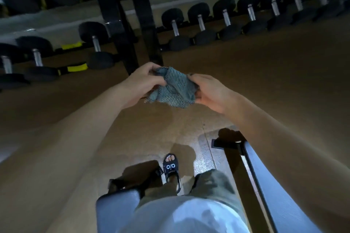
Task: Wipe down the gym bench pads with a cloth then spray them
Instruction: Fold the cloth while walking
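You hold the cloth [173,89] in the air in front of you, between both hands, above the brown floor [265,81] and clear of both pads. It is a grey-green cloth with a bumpy, waffle-like weave and a darker stitched edge that shows as a dotted line along its folds. It is crumpled, not spread flat: one fold rises at the top, and a corner hangs down on the lower left side.

Your left hand [141,83] has its fingers curled around the cloth's left side, with the thumb pressed onto the fabric near the top fold. Your right hand [210,91] grips the cloth's right edge, fingers bent around it; its fingertips are hidden behind the fabric, so you cannot tell exactly how they pinch it.

Below your hands, a grey-blue bench pad [280,191] runs along the lower right, with its black frame [227,143] at the end. A second, smaller pad [115,208] shows at the lower left, close to your leg. Your foot in a black sandal [171,168] stands on the floor between them.

Farther off, a rack [125,30] of black dumbbells [200,22] stretches across the top, blurred and dim.
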`<state>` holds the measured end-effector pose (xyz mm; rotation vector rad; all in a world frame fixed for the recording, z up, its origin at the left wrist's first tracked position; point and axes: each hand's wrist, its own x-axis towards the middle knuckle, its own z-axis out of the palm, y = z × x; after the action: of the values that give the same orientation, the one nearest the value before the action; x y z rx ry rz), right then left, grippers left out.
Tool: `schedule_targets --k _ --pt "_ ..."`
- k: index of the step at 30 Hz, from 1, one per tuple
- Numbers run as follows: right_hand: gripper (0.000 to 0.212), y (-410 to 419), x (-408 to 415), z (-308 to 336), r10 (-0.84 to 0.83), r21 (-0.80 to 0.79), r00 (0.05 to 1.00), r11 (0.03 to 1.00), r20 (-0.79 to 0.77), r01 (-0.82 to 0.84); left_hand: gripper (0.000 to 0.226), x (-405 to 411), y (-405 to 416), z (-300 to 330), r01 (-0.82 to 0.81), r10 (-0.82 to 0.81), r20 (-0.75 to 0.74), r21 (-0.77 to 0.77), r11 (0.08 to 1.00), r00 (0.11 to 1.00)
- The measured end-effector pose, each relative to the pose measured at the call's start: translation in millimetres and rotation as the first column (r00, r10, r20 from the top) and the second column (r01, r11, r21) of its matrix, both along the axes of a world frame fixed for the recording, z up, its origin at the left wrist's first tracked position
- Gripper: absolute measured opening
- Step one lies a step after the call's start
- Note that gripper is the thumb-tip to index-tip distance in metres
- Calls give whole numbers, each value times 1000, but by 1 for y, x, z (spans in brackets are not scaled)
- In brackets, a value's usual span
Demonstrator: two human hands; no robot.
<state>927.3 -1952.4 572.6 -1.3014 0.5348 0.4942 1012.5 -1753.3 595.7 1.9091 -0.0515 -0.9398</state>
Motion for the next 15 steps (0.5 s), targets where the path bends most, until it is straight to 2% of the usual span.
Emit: schedule_targets --k 5,9,12,15 --pt "40 24 36 4 -40 216 997 975 -71 54 26 13 30 10 -172 170 -44 -67 983 985" --pt "53 24 63 5 -17 447 993 892 -113 66 20 17 45 16 -357 356 -41 -49 933 934" --pt "62 28 79 8 161 531 982 843 -99 -85 18 16 53 20 -512 510 -77 -11 859 857" --pt "58 40 92 6 374 532 926 796 -55 -290 23 12 61 17 -662 651 -179 2 750 737"
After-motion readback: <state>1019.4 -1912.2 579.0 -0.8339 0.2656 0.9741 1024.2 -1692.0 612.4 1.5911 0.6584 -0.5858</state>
